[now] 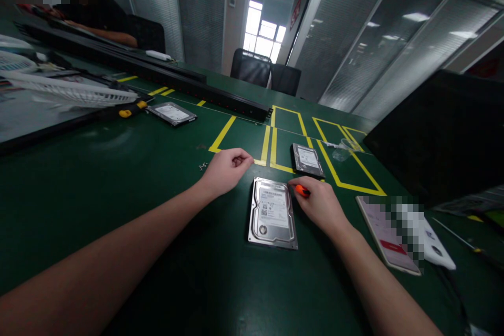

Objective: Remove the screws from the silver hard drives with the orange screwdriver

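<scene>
A silver hard drive point(272, 212) lies flat on the green table, label up, between my two hands. My left hand point(227, 170) is beyond its upper left corner, thumb and fingertips pinched together; whatever they hold is too small to make out. Several tiny screws point(203, 166) lie just left of that hand. My right hand point(321, 202) is closed around an orange-handled screwdriver point(302, 190) at the drive's upper right corner; its shaft is mostly hidden. A second hard drive point(307, 159) rests just beyond my right hand.
Another hard drive point(172, 113) lies far left, near a yellow-and-black tool handle point(132, 110). A long black bar point(177, 77) crosses the back. At right are a phone point(388, 233), a clear plastic cup point(343, 151) and a dark monitor point(441, 136). A person point(102, 18) sits far left.
</scene>
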`<state>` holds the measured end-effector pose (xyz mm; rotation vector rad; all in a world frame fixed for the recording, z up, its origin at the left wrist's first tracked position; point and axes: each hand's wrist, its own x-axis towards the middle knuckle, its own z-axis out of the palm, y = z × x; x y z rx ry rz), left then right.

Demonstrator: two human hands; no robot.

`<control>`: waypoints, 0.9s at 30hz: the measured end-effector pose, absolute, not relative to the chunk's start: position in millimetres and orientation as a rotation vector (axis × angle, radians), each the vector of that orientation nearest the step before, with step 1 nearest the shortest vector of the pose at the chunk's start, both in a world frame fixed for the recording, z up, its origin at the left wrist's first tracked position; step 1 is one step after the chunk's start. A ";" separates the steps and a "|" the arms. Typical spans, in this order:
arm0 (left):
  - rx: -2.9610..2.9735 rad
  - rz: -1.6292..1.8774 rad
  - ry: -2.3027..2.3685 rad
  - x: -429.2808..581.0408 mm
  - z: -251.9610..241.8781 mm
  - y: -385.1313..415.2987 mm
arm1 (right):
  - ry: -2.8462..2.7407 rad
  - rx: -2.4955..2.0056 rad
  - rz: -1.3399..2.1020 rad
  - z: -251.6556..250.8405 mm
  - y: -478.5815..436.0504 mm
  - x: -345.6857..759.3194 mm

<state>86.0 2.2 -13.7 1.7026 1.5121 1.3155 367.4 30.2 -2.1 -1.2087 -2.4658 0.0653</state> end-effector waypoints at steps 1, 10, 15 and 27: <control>1.704 1.308 1.516 85.6 -14.3 2.5 | -2.440 -1.200 0.068 -0.6 29.6 368.8; 1.890 0.996 1.536 87.7 -14.3 -4.0 | -1.545 -0.885 0.585 66.8 16.0 362.1; 1.916 0.860 1.496 86.8 -15.1 -7.4 | -1.273 -0.560 1.112 106.1 31.7 335.6; 1.978 0.752 1.416 85.2 -14.4 -8.3 | -1.210 -0.610 1.209 69.2 54.9 301.2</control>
